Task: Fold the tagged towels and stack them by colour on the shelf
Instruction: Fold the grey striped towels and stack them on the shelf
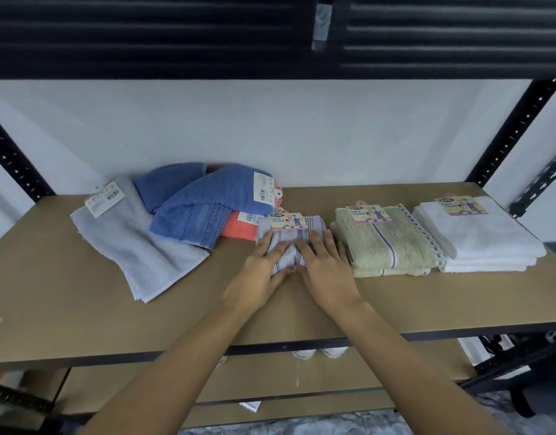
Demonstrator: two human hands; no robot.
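Two bare forearms reach in from below, over the front edge of the shelf [82,309]. Both hands lie flat on a small folded grey striped towel [291,234] near the middle of the board. The left hand [264,265] covers its left half, fingers straight and slightly spread, thumb at the near edge. The right hand [323,265] covers the right half the same way, fingers pointing away from the person. The thumbs nearly meet at the towel's near edge, and only a strip of striped cloth shows between the hands. Neither hand grips; they press down with open palms.

At the towel's far edge sits its paper tag [289,221], clear of the fingertips.

Just right of the right hand is a green stack [393,246], neatly folded and tagged on top; whether the little finger touches it I cannot tell. Beside that, further right, is a white stack [487,240], also tagged.

To the left, well apart from the hands, a pale grey towel [135,246] lies loosely folded. Blue towels [201,208] overlap its far corner in a heap, with a coral towel [236,229] poking out from under them, just beside the striped one.

Behind everything stands a white wall [270,127], and a dark upper shelf [145,36] hangs overhead
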